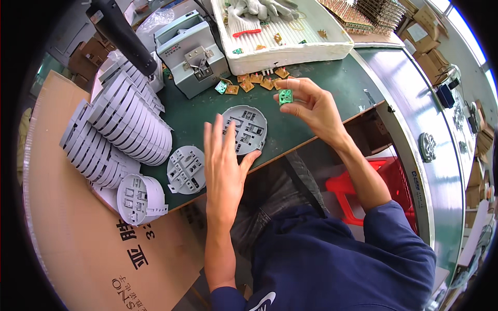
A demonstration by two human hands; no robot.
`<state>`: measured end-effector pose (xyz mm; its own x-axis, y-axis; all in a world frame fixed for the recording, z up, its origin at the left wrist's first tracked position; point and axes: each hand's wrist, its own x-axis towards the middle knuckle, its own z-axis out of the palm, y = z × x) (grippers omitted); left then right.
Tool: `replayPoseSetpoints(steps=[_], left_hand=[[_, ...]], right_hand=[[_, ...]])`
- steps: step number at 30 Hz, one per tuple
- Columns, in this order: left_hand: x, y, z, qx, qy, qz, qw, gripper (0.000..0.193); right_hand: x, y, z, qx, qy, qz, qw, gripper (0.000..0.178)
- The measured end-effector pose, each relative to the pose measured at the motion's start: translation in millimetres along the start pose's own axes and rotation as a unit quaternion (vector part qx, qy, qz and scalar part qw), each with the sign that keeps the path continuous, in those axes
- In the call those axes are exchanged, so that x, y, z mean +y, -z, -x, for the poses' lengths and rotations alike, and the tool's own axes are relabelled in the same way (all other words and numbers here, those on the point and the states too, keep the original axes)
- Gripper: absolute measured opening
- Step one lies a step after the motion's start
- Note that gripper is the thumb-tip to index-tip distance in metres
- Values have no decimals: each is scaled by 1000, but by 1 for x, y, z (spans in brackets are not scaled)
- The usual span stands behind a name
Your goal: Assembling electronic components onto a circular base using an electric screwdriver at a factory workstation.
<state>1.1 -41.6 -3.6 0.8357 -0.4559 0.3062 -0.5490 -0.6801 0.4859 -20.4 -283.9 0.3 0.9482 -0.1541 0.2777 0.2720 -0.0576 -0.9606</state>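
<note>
Between the thumb and fingers of my right hand (314, 109) is a small green circuit board (285, 97), held up above the bench. My left hand (224, 168) has its fingers stretched out and lies over the near left side of a round grey plastic housing (251, 124); its thumb is by the housing's rim. That housing shows slots and raised ribs inside. To the left of my left hand a second round grey housing (185, 168) lies on the bench, partly hidden by the hand. Several small brown circuit boards (247, 84) and a green one (221, 87) are scattered beyond.
Tall stacks of grey housings (132, 122) stand at the left, with more housings (140, 199) at the bench corner. A grey machine (191, 59) and a white foam tray (295, 58) holding gloves (262, 9) sit at the back. A black cylindrical tool (122, 36) hangs upper left. A conveyor (441, 192) runs along the right.
</note>
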Motion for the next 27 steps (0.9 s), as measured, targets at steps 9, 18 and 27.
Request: replayPoseSetpoints(steps=[9, 18, 27], left_hand=[[26, -3, 7, 65, 33, -106, 992, 63], [22, 23, -8, -33, 156, 507, 847, 34], [-10, 45, -10, -156, 163, 426, 876, 30]], right_hand=[[10, -22, -1, -42, 64, 20, 997, 46], [-12, -49, 6, -65, 143, 194, 968, 56], [-35, -40, 9, -212, 221, 305, 902, 52]])
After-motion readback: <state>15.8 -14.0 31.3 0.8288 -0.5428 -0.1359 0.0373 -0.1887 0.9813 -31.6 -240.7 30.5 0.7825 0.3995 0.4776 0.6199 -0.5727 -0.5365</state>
